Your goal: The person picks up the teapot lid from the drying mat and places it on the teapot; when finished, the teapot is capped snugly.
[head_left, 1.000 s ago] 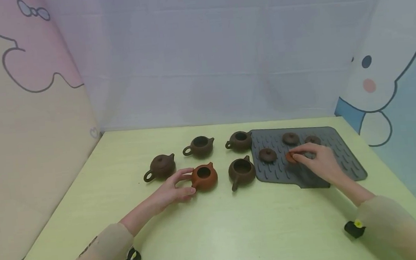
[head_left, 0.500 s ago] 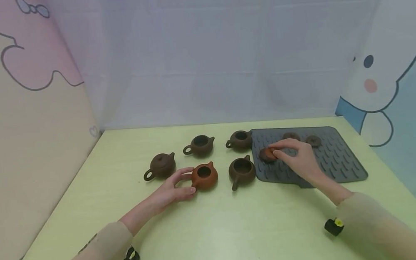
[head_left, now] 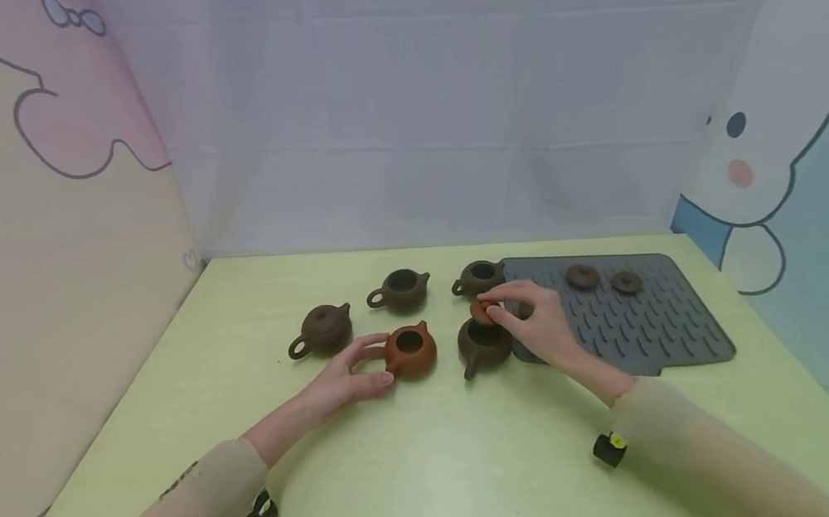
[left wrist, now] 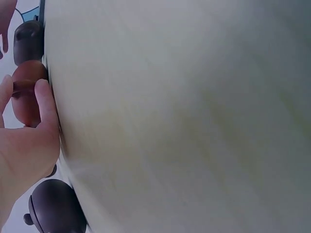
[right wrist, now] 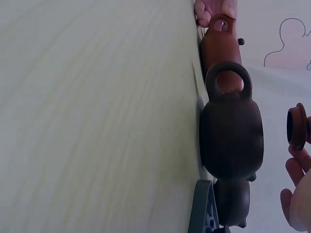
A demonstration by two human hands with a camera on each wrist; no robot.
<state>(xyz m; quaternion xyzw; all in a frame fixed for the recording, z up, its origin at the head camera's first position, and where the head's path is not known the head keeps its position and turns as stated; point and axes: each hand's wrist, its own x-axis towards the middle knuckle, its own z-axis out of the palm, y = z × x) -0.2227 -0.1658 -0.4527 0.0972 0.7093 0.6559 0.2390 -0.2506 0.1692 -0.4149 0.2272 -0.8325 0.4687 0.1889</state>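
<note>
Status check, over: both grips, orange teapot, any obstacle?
Left grip holding orange teapot, top uncovered. Right grip pinching orange lid, raised. Possible obstacle: dark open teapot below lid, not touching it.

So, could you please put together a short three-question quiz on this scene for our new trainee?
1. Multiple choice: what is the right hand holding?
A) A teapot handle
B) A reddish lid
C) Nothing

2. True or false: the left hand is resting on the grey mat.

3. Fill in the blank with "open" or "covered": the leftmost teapot on the table is ____.

Key:
1. B
2. False; it holds the reddish teapot.
3. Covered
</note>
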